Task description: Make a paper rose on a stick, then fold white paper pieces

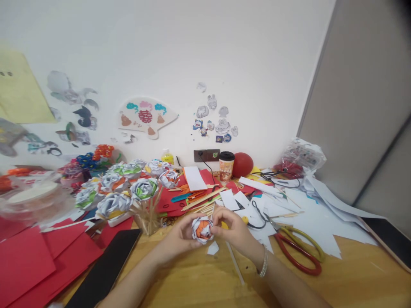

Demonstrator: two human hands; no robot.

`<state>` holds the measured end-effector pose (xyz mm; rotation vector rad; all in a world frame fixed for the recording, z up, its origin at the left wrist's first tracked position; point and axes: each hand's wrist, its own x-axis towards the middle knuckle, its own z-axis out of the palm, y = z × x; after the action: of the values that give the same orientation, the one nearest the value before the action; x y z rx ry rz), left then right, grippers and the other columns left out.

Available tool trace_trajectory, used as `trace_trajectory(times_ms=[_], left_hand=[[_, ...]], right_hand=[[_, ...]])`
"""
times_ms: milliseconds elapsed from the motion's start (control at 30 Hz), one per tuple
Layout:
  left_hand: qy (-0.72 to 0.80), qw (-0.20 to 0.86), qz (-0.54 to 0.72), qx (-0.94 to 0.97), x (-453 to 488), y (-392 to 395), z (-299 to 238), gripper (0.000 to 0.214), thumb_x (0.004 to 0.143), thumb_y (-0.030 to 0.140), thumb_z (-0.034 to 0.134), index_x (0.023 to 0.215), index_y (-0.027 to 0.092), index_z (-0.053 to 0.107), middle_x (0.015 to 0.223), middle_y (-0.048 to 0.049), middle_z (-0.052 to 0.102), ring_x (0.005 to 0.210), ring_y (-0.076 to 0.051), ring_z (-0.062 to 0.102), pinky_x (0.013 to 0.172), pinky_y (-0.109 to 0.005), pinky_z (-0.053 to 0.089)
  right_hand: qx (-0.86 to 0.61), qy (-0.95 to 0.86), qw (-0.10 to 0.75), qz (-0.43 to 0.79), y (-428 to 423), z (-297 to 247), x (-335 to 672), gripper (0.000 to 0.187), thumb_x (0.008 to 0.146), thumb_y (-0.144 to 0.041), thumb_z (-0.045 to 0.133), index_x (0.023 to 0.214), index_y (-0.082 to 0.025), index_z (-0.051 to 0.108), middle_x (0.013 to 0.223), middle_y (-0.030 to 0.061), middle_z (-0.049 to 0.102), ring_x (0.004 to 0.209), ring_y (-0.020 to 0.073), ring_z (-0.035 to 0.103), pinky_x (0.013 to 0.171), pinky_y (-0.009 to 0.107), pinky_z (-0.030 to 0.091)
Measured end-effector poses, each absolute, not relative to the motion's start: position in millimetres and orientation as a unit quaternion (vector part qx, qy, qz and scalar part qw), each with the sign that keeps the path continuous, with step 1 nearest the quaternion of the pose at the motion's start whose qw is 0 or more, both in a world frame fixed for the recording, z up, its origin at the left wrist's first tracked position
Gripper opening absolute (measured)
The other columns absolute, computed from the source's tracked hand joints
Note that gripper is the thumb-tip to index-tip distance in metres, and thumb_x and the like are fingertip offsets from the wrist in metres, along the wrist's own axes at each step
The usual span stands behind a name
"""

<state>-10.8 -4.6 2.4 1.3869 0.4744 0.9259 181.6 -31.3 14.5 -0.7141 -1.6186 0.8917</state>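
Note:
A paper flower with orange inner petals and white outer ones is held above the wooden table. My left hand is closed round its left side. From the right, my right hand pinches at the petal edge, thumb and forefinger close together. Below the hands a small white paper scrap and a thin pale stick lie on the wood. More paper flowers on sticks stand in a clear container to the left.
Large scissors with red and yellow-green handles lie at right, near white paper sheets. Red paper and a black board cover the left. A lidded cup and red balloon stand by the wall.

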Motion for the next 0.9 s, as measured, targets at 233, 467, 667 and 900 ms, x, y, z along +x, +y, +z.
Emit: trace_trajectory(times_ms=[233,467,667,900], left_hand=[[0.214,0.654,0.409,0.599,-11.1,-8.8,7.7,0.055,0.053,0.022,0.083,0.104,0.024,0.063,0.104,-0.0043,0.063,0.091,-0.02,0.06,0.079,-0.029,0.046],[0.226,0.635,0.42,0.607,-8.6,-7.8,4.7,0.058,0.051,0.024,0.084,0.104,0.022,0.062,0.105,-0.0051,0.062,0.092,-0.021,0.058,0.082,-0.031,0.045],[0.232,0.609,0.464,0.6,-3.6,-7.4,2.3,0.05,0.053,0.022,0.083,0.098,0.02,0.06,0.095,-0.003,0.062,0.085,-0.019,0.059,0.076,-0.029,0.046],[0.243,0.575,0.49,0.609,-3.7,-12.6,4.8,0.045,0.056,0.021,0.081,0.096,0.02,0.061,0.095,-0.0041,0.063,0.084,-0.019,0.06,0.075,-0.029,0.047]], right_hand=[[-0.272,-0.628,0.549,0.481,-29.5,12.0,180.1,0.029,0.069,-0.043,0.07,0.074,-0.02,0.053,0.077,-0.0003,0.049,0.074,0.0148,0.049,0.068,0.027,0.041],[-0.292,-0.687,0.573,0.339,-33.6,15.1,180.0,0.021,0.075,-0.038,0.066,0.074,-0.021,0.053,0.079,0.001,0.051,0.079,0.017,0.05,0.072,0.03,0.041],[-0.355,-0.699,0.596,0.172,-39.8,15.4,177.6,0.011,0.08,-0.029,0.061,0.073,-0.021,0.059,0.079,0.0019,0.053,0.079,0.0184,0.051,0.072,0.031,0.039],[-0.343,-0.646,0.61,0.304,-36.1,12.2,173.3,0.017,0.078,-0.038,0.064,0.072,-0.022,0.062,0.078,0.0018,0.055,0.08,0.0187,0.053,0.076,0.032,0.041]])
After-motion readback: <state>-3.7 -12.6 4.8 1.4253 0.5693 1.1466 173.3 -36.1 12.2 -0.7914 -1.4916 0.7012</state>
